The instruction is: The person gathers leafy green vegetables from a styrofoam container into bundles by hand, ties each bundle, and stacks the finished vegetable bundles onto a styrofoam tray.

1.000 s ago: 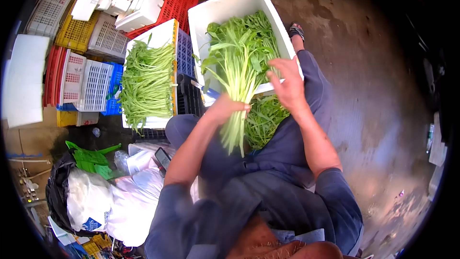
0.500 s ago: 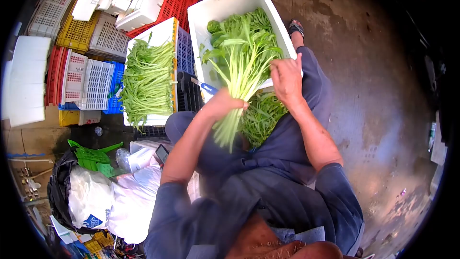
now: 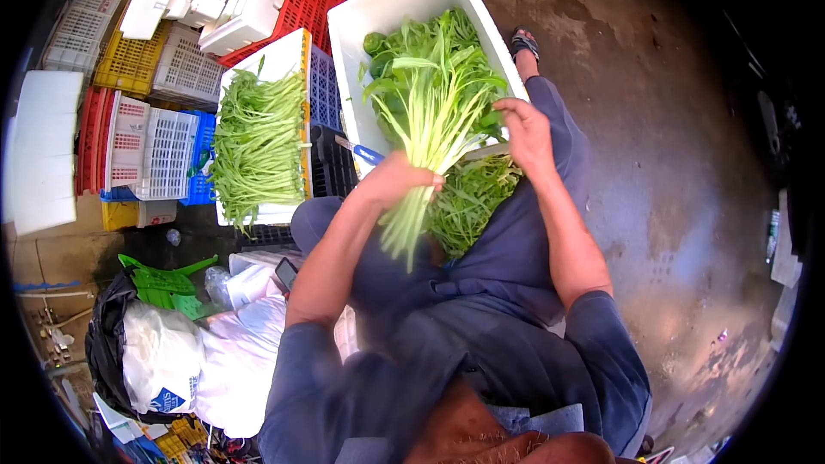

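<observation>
My left hand [image 3: 397,179] is closed round the pale lower stems of a bunch of leafy greens [image 3: 430,125], whose leaves fan out over a white foam box [image 3: 351,34]. At the box's right edge, my right hand [image 3: 526,131] has its fingers curled at the outer leaves; whether they pinch a leaf is too small to tell. A knife with a blue handle [image 3: 368,155] lies by my left hand, partly hidden by the bunch. More greens fill the box, and a pile of loose leaves [image 3: 473,206] sits below it, between my legs.
Trimmed stems [image 3: 259,146] lie in rows on a white foam board at the left. Stacked crates, a red one [image 3: 314,4] among them, stand behind it. White plastic bags [image 3: 245,361] and a green plastic piece [image 3: 163,283] are at the lower left.
The held bunch has shifted slightly left and its leaves have spread. My right hand has moved from beside the bunch to the box edge, its fingers now more curled. The blue handle shows more clearly.
</observation>
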`<state>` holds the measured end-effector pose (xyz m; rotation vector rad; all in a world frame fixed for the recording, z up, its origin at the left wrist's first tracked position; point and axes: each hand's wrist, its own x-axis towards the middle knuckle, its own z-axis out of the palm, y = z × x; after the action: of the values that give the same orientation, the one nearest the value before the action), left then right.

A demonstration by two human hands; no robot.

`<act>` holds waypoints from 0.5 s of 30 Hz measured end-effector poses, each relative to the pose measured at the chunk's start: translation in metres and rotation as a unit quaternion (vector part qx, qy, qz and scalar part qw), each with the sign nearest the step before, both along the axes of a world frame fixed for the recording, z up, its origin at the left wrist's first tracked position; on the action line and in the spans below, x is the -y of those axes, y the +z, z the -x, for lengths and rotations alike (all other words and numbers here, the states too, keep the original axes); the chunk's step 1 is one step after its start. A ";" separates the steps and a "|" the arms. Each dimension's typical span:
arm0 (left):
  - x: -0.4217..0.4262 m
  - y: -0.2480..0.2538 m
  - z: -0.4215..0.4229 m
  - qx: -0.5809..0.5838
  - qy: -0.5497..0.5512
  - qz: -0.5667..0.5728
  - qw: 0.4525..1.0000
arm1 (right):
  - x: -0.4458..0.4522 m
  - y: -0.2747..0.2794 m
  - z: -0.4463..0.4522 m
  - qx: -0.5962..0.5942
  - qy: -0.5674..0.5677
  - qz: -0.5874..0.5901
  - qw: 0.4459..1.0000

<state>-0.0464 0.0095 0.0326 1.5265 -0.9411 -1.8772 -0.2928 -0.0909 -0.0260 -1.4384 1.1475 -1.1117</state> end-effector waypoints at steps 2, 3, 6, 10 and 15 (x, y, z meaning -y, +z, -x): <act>-0.001 0.002 -0.003 0.004 0.014 -0.002 1.000 | 0.016 -0.015 0.017 0.041 -0.016 0.002 0.999; -0.002 0.004 -0.006 0.006 0.022 -0.004 1.000 | 0.014 0.000 0.022 0.033 -0.030 0.014 0.999; 0.001 0.011 -0.017 -0.041 0.057 0.005 0.998 | -0.010 0.024 0.038 -0.026 0.043 0.000 0.999; 0.013 0.018 -0.037 -0.038 0.064 -0.011 0.997 | -0.060 0.039 0.041 -0.324 0.303 0.144 0.885; 0.020 0.035 -0.036 0.046 -0.050 0.015 0.998 | -0.067 0.096 -0.003 -0.237 0.282 0.260 0.893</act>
<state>-0.0102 -0.0108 0.0673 1.5864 -1.1019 -1.8653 -0.2894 -0.0238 0.0697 -2.3732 0.6623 -0.6796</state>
